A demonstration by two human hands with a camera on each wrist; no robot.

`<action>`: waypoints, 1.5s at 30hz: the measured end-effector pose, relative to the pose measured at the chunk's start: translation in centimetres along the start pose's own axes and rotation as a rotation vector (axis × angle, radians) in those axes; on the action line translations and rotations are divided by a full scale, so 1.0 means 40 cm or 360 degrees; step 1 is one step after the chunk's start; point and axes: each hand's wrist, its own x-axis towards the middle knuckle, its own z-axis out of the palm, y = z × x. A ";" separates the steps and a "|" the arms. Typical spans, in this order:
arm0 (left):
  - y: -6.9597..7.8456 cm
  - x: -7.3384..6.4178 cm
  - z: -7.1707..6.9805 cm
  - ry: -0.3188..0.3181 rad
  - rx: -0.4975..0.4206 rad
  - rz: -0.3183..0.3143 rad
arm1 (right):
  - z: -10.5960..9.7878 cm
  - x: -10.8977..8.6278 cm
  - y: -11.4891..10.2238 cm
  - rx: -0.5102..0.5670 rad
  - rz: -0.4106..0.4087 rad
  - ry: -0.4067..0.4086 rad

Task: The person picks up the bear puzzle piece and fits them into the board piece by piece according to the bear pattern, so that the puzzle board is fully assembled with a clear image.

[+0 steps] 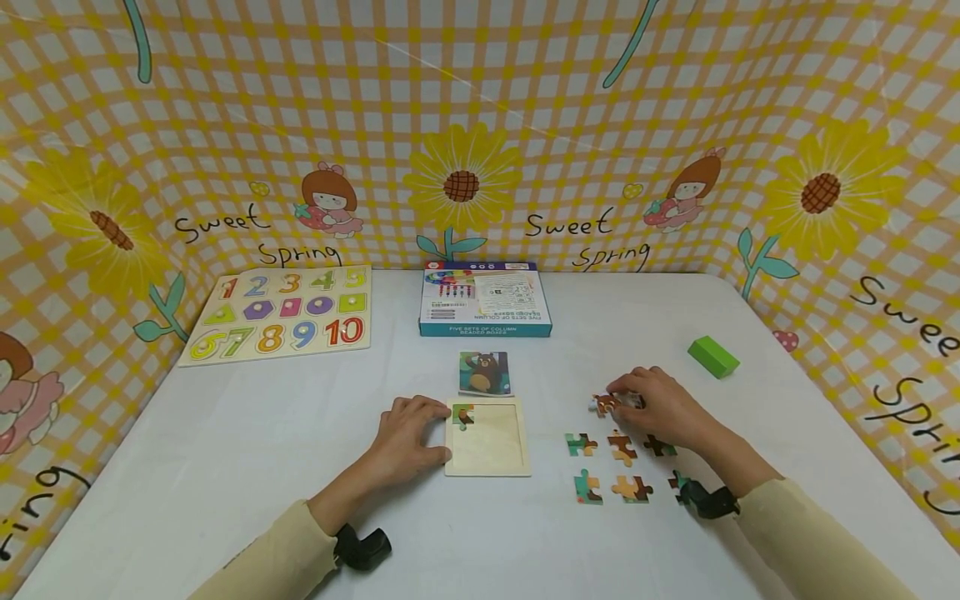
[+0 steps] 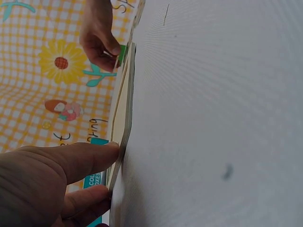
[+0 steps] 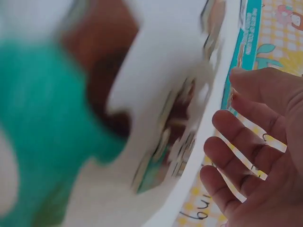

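My left hand [image 1: 408, 442] rests against the left edge of a square wooden puzzle tray [image 1: 487, 465], thumb and forefinger spread along it. In the left wrist view, the thumb [image 2: 92, 158] touches the tray's rim. One puzzle piece [image 1: 462, 415] lies in the tray's upper left corner. My right hand [image 1: 660, 404] pinches a brown puzzle piece [image 1: 603, 406] between thumb and forefinger, its other fingers loosely bent; the right wrist view shows this piece nearly edge-on. Below that hand lie several loose pieces, among them a brown one [image 1: 622, 447] and a green-edged one [image 1: 588, 487].
A bear picture card [image 1: 484, 372] lies just beyond the tray. Farther back is a beaded-boxes carton [image 1: 485, 302]. A number board [image 1: 281, 312] lies at the back left, and a green block [image 1: 713, 357] at the right. Checked cloth [image 1: 465, 100] stands behind the white table.
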 end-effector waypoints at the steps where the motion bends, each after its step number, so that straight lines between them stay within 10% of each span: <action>1: 0.000 0.000 0.000 0.0000 0.0002 0.0001 | -0.001 -0.001 -0.005 0.0016 0.0001 0.0004; 45: 0.001 -0.001 -0.002 0.0019 -0.0012 0.0007 | 0.110 0.101 -0.340 -0.0002 -0.0165 0.0061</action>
